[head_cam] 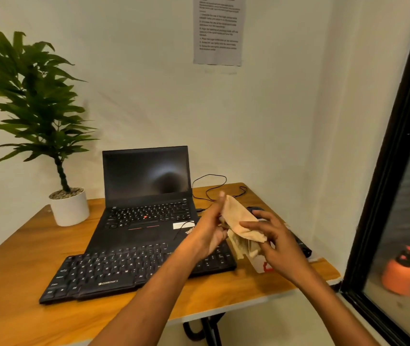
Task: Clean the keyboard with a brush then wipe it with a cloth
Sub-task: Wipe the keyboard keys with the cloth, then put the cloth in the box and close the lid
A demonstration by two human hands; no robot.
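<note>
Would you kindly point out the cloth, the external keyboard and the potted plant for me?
cloth [239, 218]: head view, on the upper folded part held between both hands.
external keyboard [114, 270]: head view, on the middle rows of keys.
potted plant [70, 209]: head view, on the white pot's front.

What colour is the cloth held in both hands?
The cloth is pale beige, seen best in the head view.

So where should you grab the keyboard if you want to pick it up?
Probably by its two short ends, one hand coming in from each side. The keyboard is long, flat and lies slightly askew on the table, with bare wood beside its left end. The right end sits under the hands and cloth.
</note>
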